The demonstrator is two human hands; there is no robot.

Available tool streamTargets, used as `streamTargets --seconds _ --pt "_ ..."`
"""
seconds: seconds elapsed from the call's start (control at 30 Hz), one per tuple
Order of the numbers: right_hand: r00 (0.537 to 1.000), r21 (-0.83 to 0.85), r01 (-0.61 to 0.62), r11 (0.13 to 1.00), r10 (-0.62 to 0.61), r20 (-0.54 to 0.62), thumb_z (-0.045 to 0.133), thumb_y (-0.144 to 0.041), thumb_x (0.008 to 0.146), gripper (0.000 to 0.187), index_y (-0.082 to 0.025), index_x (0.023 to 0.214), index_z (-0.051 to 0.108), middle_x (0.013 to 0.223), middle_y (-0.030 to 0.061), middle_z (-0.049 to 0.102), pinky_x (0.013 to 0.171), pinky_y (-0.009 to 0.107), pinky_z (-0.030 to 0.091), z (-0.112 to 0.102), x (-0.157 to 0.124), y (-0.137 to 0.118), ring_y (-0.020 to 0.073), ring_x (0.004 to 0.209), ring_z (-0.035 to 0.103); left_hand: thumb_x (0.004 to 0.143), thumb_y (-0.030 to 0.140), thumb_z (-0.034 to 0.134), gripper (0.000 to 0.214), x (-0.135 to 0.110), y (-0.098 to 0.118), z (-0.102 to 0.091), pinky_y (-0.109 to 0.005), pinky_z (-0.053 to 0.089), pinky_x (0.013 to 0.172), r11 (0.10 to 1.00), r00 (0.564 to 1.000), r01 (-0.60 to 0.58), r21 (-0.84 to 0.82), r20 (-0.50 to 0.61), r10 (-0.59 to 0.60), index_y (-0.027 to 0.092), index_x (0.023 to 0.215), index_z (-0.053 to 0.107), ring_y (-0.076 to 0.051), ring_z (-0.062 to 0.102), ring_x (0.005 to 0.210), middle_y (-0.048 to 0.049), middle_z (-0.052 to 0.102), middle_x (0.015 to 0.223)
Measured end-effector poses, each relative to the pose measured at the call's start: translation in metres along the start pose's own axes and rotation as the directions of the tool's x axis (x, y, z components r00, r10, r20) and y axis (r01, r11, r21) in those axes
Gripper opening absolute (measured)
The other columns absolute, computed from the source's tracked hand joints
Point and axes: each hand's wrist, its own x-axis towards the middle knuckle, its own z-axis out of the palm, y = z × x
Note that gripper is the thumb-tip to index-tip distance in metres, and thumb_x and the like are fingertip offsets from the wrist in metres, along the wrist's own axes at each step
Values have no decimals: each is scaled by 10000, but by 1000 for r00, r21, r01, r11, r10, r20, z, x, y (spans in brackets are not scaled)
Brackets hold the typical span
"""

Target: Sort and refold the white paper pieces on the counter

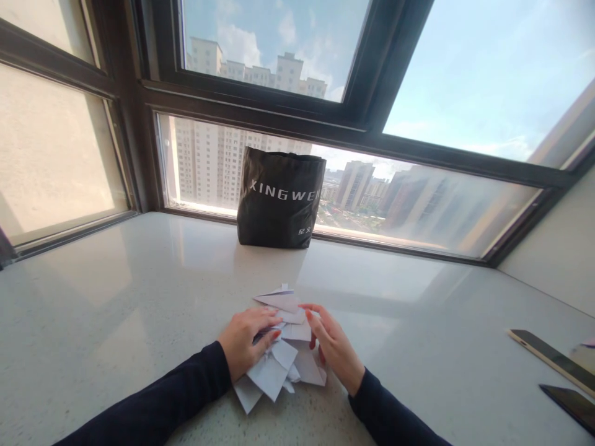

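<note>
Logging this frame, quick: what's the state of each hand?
Left hand: curved over the papers; grip can't be told.
Right hand: loosely bent at the papers' right side; grip can't be told.

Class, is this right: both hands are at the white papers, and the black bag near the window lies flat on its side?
Not quite: the head view shows the black bag standing upright near the window. The left hand and right hand are at the white papers.

Corner window with dark frames (260,102) above a glossy, pale, speckled stone windowsill (432,328). Outside: high-rise apartment blocks (202,161) beneath blue sky (488,74) with white clouds (242,44). At left, a sunlit beige surface (51,148) behind glass; at right, a plain white wall (558,260). Bright daylight throughout.
</note>
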Motion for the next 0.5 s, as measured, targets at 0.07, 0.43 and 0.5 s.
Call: streamTargets --seconds 0.07,0.43,0.5 --pt "997 -9 78 997 -78 -26 513 -409 723 298 -170 901 523 543 -58 436 409 182 336 -1 0 2 95 482 428 829 325 402 276 1 1 -3 -329 382 871 995 1000 -19 -101 -18 18 207 951 619 -200 531 997 -56 619 1041" --pt "974 64 182 981 -171 -148 427 -380 793 274 -188 984 467 592 -26 526 402 204 297 -19 2 1 108 459 416 749 445 500 347 9 2 -15 -319 446 792 504 873 24 -863 -227 -431 132 882 571 -212 605 852 -88 667 863" --pt "962 -172 206 963 -231 -145 431 -357 782 226 -185 877 542 602 -7 520 429 223 324 -23 6 7 126 498 438 732 401 518 353 12 -5 -15 -347 437 811 441 855 35 -897 -201 -477 126 954 536 -226 595 890 -112 657 900"
